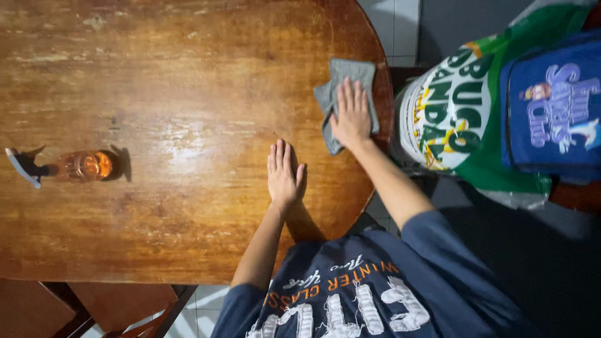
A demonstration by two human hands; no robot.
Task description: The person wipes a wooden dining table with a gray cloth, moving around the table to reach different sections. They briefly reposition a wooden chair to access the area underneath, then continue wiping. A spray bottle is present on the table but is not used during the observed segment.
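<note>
the spray bottle (75, 166) of clear orange plastic stands alone at the left; a wide sweep can knock it down. the left hand (283, 175) lies open and flat on the worn, glossy wooden table (188, 81). the right hand (352, 116), open, presses the soft grey cloth (347, 94) near the rounded edge, where it can slip off.

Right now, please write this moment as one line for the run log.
right hand: flat on grey cloth, near table edge | left hand: flat on bare wood | spray bottle: standing far left, untouched
</note>
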